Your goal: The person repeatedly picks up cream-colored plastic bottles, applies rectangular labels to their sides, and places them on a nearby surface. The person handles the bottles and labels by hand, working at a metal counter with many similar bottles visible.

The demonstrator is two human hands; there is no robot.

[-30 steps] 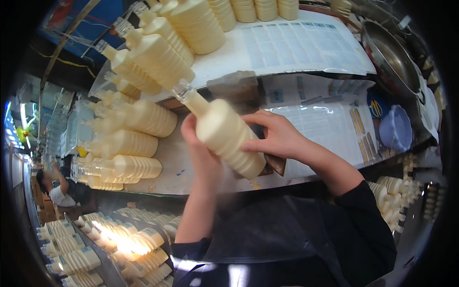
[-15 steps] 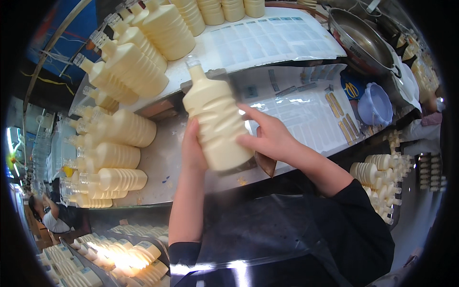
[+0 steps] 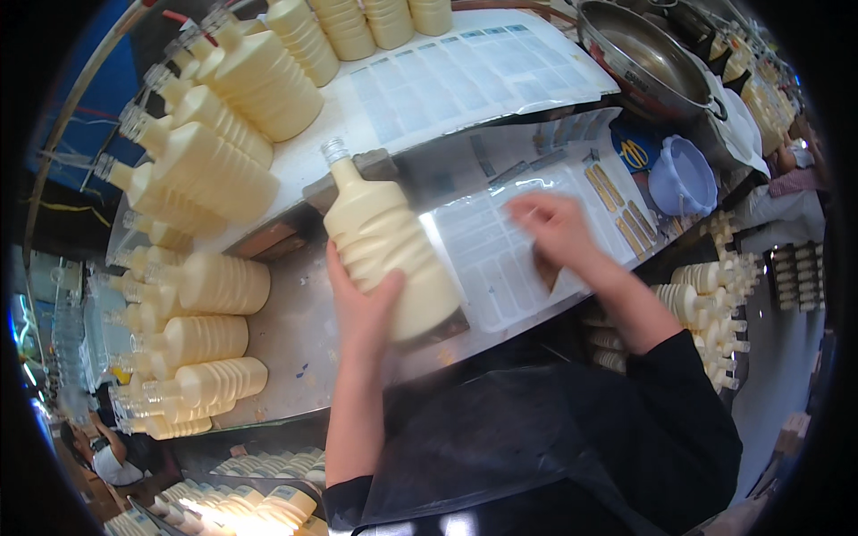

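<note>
Head view: left grip (image 3: 362, 304) clamped on a ribbed cream bottle (image 3: 380, 237) (clear-necked); right grip (image 3: 558, 230) too blurred to tell.

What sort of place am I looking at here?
Probably a small workshop or factory handling bottles in batches. The left hand holds a cream, ribbed bottle with a clear neck, many similar cream bottles are grouped to the left, and a flat white sheet with pale-blue rectangles lies beyond.

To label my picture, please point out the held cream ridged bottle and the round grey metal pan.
Held cream ridged bottle (image 3: 393, 243), head view: middle of its body.
Round grey metal pan (image 3: 648, 55), head view: inner surface.
</note>
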